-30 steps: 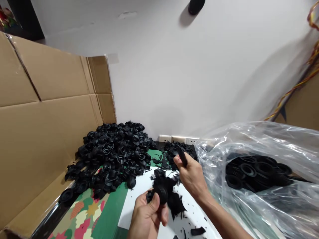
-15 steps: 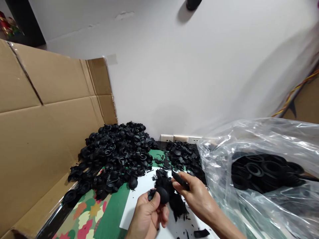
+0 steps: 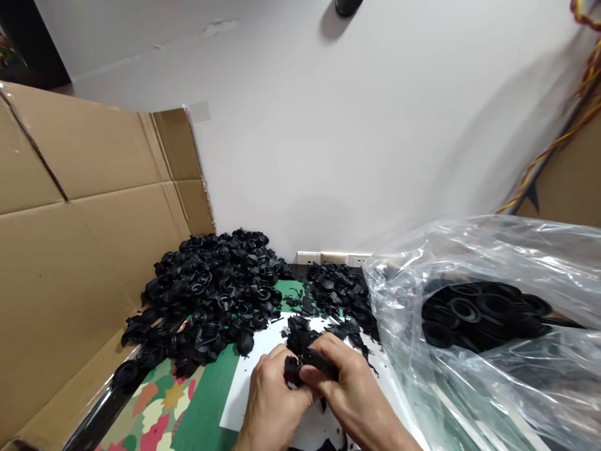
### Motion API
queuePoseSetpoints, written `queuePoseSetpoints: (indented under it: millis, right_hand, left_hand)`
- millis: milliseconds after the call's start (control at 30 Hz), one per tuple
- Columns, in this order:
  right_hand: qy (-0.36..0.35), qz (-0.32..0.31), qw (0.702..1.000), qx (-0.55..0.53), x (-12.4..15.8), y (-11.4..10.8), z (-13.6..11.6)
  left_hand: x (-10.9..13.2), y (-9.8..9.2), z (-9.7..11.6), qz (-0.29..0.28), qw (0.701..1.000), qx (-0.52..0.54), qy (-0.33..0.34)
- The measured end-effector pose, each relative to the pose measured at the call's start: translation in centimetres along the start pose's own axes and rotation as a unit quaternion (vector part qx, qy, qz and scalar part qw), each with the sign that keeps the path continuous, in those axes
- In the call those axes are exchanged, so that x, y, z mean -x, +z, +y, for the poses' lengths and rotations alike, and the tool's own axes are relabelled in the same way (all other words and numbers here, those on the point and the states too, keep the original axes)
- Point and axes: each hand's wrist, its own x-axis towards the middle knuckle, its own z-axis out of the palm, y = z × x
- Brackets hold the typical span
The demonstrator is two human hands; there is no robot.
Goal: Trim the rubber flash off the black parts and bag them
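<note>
My left hand (image 3: 277, 394) is closed around a black rubber part (image 3: 292, 371); most of the part is hidden by the fingers. Pressed up against it, my right hand (image 3: 352, 388) grips a slim black tool (image 3: 320, 363) whose working end I cannot make out. Both hands meet over a white sheet (image 3: 237, 401). Black rubber scraps (image 3: 300, 332) lie just beyond the fingers, and more pieces show below the hands.
A large heap of ribbed black rubber parts (image 3: 220, 288) stands at the left, beside a cardboard panel (image 3: 103, 250). A smaller black pile (image 3: 340, 288) sits by the wall sockets (image 3: 308, 257). On the right, a clear plastic bag (image 3: 399, 313) holds black rings (image 3: 493, 310).
My hands have come together; my right hand has moved left and down with the tool to the rubber part. The part's rounded end, visible before, is now covered. The view has shifted slightly.
</note>
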Motion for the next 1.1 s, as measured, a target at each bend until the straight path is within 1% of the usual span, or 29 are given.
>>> queuePoseSetpoints:
  millis: [67,167,233,267,367,500,600,667,700,733,767,800,867,967,1033,1100]
  right_hand:
    - [-0.032,0.030,0.999,0.003,0.2,0.5,0.4]
    - [-0.124,0.063,0.990,0.026,0.4,1.1,1.4]
    - [-0.173,0.080,0.980,0.054,0.5,1.4,2.1]
    - [-0.182,0.087,0.977,0.069,0.5,1.6,2.4]
    - [-0.156,0.101,0.977,0.103,0.7,2.1,2.8]
    - [-0.068,0.091,0.987,0.112,0.2,2.4,2.4]
    - [-0.019,0.109,0.989,0.102,-1.2,1.2,2.3]
    - [0.011,0.148,0.983,0.104,-2.4,-0.3,2.6]
    - [0.024,0.160,0.981,0.103,-3.0,-1.1,2.8]
    - [0.033,0.168,0.980,0.100,-3.4,-1.9,2.9]
    - [0.037,0.167,0.981,0.096,-3.6,-2.5,3.0]
    - [0.039,0.159,0.982,0.090,-3.6,-3.0,3.1]
    - [0.036,0.134,0.987,0.076,-3.2,-3.3,2.9]
    - [0.031,0.083,0.995,0.036,-2.0,-2.7,2.1]
    - [0.037,0.046,0.998,-0.002,-1.1,-2.0,1.4]
    - [0.033,0.017,0.999,-0.028,-0.3,-1.1,0.7]
  left_hand:
    - [0.4,0.3,0.0,0.019,0.998,-0.054,0.029]
    - [0.7,1.0,-0.3,0.063,0.989,-0.117,0.058]
    - [0.9,1.4,-0.7,0.093,0.984,-0.132,0.074]
    - [0.9,1.5,-0.9,0.104,0.982,-0.133,0.085]
    - [1.1,1.6,-1.1,0.126,0.974,-0.134,0.132]
    - [1.6,1.3,-0.6,0.135,0.965,-0.127,0.186]
    - [2.4,1.4,-0.3,0.108,0.961,-0.086,0.240]
    - [2.9,1.4,-0.4,0.078,0.957,-0.039,0.277]
    - [3.0,1.4,-0.6,0.065,0.959,-0.009,0.274]
    - [3.0,1.2,-0.7,0.060,0.971,0.024,0.230]
    - [2.9,1.0,-0.9,0.052,0.982,0.059,0.169]
    - [2.8,0.7,-1.0,0.040,0.987,0.097,0.124]
    - [2.3,0.2,-1.1,0.027,0.985,0.159,0.065]
    - [1.9,-0.2,-1.1,0.035,0.980,0.192,0.032]
    - [1.9,0.0,-1.0,0.054,0.983,0.173,0.028]
    - [2.0,0.4,-1.1,0.080,0.988,0.126,0.042]
